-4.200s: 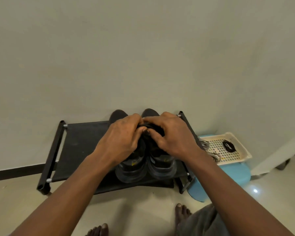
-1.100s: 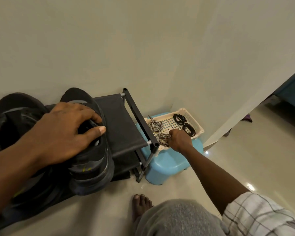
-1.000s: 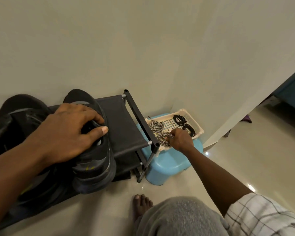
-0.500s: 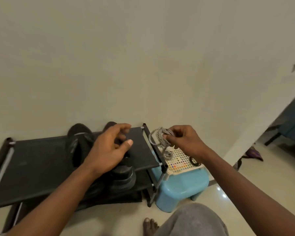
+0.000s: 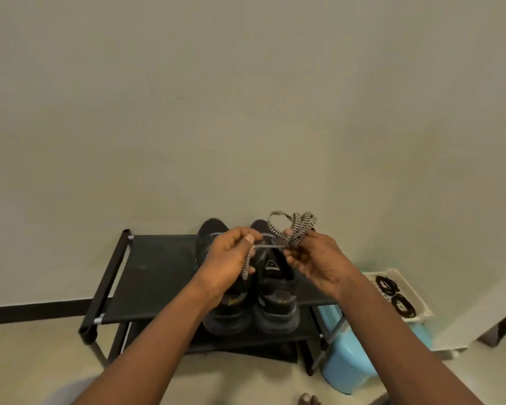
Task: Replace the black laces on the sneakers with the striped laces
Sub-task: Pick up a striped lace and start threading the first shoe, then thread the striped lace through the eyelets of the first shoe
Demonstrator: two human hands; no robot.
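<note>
Two black sneakers [image 5: 276, 290] stand side by side on the top shelf of a black shoe rack [image 5: 146, 276], toes toward the wall. Above them I hold a black-and-white striped lace [image 5: 292, 229] between both hands. My left hand [image 5: 231, 264] pinches one end of it, and the tip hangs down past my fingers. My right hand [image 5: 316, 258] grips the bundled loops of the lace, which stick up above my fingers. Two coiled black laces [image 5: 395, 296] lie in a cream perforated tray [image 5: 421, 305] at the right.
The tray rests on a light blue plastic stool [image 5: 348, 366] beside the rack's right end. A plain wall rises directly behind the rack. A white door frame or panel edge [image 5: 479, 325] stands at the far right. My toes show at the bottom edge.
My right hand lifted a striped lace from the tray and brought it over the sneakers. My left hand left the shoe and took hold of the lace's end.
</note>
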